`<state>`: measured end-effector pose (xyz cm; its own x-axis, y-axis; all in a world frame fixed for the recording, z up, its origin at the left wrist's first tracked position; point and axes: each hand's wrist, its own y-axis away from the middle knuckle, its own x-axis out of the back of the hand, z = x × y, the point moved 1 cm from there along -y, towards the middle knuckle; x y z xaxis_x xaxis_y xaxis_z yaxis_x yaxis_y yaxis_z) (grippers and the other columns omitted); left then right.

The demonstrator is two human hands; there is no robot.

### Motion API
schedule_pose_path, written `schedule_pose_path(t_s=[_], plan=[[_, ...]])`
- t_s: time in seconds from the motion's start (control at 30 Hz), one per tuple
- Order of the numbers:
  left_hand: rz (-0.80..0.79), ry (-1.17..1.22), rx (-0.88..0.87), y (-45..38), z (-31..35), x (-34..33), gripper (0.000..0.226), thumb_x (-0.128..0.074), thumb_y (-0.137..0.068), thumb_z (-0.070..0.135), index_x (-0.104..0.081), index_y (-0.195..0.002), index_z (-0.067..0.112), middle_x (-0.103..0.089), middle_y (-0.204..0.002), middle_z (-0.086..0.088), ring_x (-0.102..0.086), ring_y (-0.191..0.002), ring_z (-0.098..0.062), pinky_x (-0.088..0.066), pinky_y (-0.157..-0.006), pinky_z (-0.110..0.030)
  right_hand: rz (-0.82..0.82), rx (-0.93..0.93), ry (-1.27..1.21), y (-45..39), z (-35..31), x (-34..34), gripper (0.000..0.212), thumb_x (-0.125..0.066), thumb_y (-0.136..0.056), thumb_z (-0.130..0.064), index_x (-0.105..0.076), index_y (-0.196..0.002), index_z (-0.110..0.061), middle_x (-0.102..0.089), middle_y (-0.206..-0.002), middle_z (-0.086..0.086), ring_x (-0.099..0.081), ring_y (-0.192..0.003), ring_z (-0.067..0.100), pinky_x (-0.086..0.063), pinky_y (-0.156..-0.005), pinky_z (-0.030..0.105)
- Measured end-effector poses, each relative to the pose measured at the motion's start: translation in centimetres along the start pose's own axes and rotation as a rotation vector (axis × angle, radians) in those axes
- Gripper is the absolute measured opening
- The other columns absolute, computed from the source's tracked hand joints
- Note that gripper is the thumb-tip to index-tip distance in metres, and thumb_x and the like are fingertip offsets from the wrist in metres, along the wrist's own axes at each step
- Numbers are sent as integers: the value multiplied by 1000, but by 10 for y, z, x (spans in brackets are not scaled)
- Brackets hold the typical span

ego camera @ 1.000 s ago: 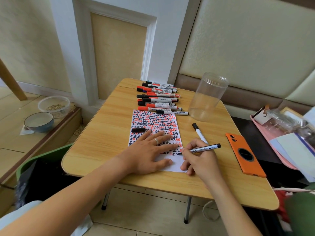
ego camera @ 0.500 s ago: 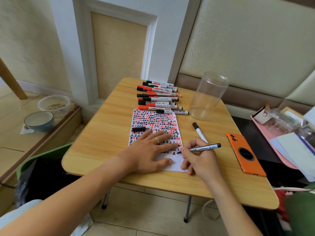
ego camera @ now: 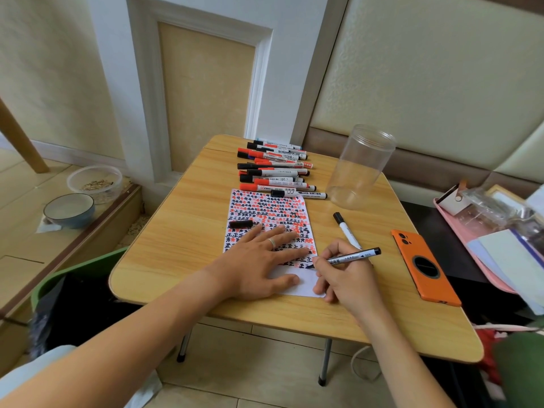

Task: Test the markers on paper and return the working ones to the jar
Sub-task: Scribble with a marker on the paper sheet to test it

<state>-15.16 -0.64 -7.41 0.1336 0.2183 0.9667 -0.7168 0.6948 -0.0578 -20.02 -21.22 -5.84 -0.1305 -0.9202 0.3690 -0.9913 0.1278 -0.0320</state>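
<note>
Pressing flat on the paper point(ego camera: 266, 213), the left hand point(ego camera: 259, 260) lies with fingers spread and straight, pinning the sheet to the wooden table point(ego camera: 182, 231). Beside it the right hand point(ego camera: 344, 278) grips a black marker point(ego camera: 353, 256), tip down on the sheet's lower right part. A loose black cap point(ego camera: 240, 223) rests on the paper's left edge. Another marker point(ego camera: 346, 230) lies just beyond the right hand. Further back sits a row of markers point(ego camera: 275, 169), with the clear jar point(ego camera: 360, 167) standing to their right.
</note>
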Motion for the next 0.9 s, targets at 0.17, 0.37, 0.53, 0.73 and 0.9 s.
schedule_pose_path(t_s=[0.17, 0.37, 0.53, 0.73, 0.9], plan=[[22, 36, 2, -1, 0, -1, 65, -27, -97, 72, -16, -157, 52, -7, -169, 15, 7, -155, -6, 9, -126, -44, 31, -29, -23, -2, 2, 0, 14, -66, -94, -4, -54, -87, -3, -64, -52, 15, -61, -50, 41, -44, -44, 30], [160, 273, 13, 2, 0, 5, 64, -55, -95, 62, -40, -153, 39, -25, -166, 11, -5, -154, -3, -2, -121, -20, 31, -25, -28, -3, 3, 0, 14, -66, -93, -3, -54, -86, -4, -63, -52, 15, -63, -50, 40, -43, -42, 28], [505, 439, 175, 7, -12, 22, 28, -64, -99, 33, -70, -124, 23, -62, -130, 6, -56, -121, -8, -47, -105, -33, 18, -19, -29, -1, 2, 0, 14, -66, -94, -3, -55, -86, -4, -64, -54, 17, -62, -47, 36, -44, -43, 29], [480, 99, 479, 13, -40, 18, 31, -64, -95, 19, -72, -124, 17, -64, -126, -8, -49, -117, -28, -46, -96, -41, 32, -4, -120, 1, 1, 2, 19, -65, -96, -4, -53, -81, -9, -61, -60, 11, -65, -49, 37, -43, -41, 29], [574, 144, 405, 14, -36, 22, 25, -70, -93, 16, -75, -116, 22, -65, -114, -2, -50, -107, -23, -45, -86, -36, -26, 59, -196, 5, -4, 4, 15, -67, -96, -7, -55, -89, -6, -64, -69, 11, -64, -49, 34, -40, -37, 26]])
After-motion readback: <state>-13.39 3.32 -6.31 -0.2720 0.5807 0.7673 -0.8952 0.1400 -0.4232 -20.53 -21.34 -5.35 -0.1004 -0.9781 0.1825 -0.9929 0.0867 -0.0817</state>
